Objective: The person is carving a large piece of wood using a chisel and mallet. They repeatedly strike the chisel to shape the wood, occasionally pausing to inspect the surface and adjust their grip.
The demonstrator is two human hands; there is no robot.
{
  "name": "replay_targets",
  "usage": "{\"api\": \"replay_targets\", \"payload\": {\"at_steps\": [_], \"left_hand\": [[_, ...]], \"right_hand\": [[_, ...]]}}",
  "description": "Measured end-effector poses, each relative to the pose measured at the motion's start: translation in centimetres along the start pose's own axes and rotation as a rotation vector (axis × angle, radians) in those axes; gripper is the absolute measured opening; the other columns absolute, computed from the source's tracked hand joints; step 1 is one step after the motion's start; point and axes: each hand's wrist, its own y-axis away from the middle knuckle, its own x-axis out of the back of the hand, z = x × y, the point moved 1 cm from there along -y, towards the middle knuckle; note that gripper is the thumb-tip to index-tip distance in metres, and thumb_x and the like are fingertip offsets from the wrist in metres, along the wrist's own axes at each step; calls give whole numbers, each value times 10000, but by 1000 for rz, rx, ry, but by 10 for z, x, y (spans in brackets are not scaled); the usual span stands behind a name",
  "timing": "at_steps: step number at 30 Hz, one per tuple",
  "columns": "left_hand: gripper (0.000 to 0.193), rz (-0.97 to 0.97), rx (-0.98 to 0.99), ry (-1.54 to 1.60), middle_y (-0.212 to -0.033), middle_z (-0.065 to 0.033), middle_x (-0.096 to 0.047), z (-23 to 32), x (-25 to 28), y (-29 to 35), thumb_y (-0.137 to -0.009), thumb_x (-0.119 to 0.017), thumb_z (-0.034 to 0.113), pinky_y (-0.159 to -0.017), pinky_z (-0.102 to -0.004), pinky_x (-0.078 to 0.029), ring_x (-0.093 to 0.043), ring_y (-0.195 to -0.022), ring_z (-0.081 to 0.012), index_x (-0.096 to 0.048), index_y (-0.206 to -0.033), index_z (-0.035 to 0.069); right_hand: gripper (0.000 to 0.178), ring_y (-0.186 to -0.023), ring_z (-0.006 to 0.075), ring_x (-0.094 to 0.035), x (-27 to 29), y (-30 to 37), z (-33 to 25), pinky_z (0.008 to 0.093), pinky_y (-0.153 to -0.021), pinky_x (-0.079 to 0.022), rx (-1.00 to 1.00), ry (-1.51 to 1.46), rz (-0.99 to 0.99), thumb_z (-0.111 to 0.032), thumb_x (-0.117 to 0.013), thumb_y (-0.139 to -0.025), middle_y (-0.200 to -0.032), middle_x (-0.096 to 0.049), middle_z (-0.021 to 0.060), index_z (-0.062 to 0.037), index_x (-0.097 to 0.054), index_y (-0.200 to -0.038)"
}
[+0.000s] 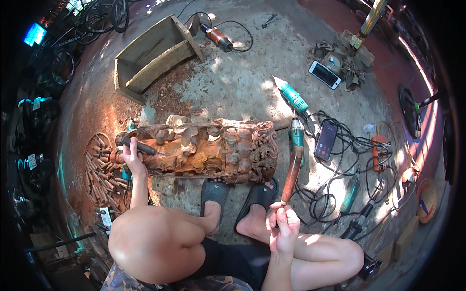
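A long carved wooden sculpture [213,150] lies on its side on the concrete floor in front of my feet. My left hand [132,156] grips a chisel [142,147], whose tip rests against the carving's left end. My right hand [283,225] holds a reddish wooden mallet [291,175] by its handle, raised upright just right of the carving. My sandalled feet [238,196] press against the sculpture's near side.
Several chisels [99,174] lie fanned on the floor at the left. Green power tools [294,99], two phones [325,140], tangled cables and an orange power strip [379,153] sit to the right. A wooden box frame [153,53] stands at the back.
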Motion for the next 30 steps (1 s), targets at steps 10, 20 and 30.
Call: {"api": "replay_targets", "payload": {"at_steps": [10,20,30], "left_hand": [[200,-242,-75,78,-876,-34,-664,20,1,25,-1026,-593,188,-562,-181,-368,-575,-701,-57,-568,-1169,51],[297,-287,-100,223,-1123,-229,-666,57,-54,44,-1096,-423,276,-832,-336,-552,-690,-924,-273,-394,-1285,50],[234,-194,-142,18,-1069,-153,-691,33,-91,26,-1095,-426,223,-780,-276,-479,-660,-909,-177,-385,-1263,65]], "right_hand": [[215,-621,85,-466,-13,-15,-2,227,-601,-376,-30,80,53,-92,-518,-1030,-675,-513,19,91,-624,-1071],[208,-624,113,-490,-11,-28,2,250,-636,-406,44,154,162,-62,-491,-1022,-671,-537,44,113,-596,-1063],[231,-596,104,-457,1,-9,44,262,-588,-416,-131,184,57,-128,-529,-1043,-663,-502,21,96,-581,-1050]]}}
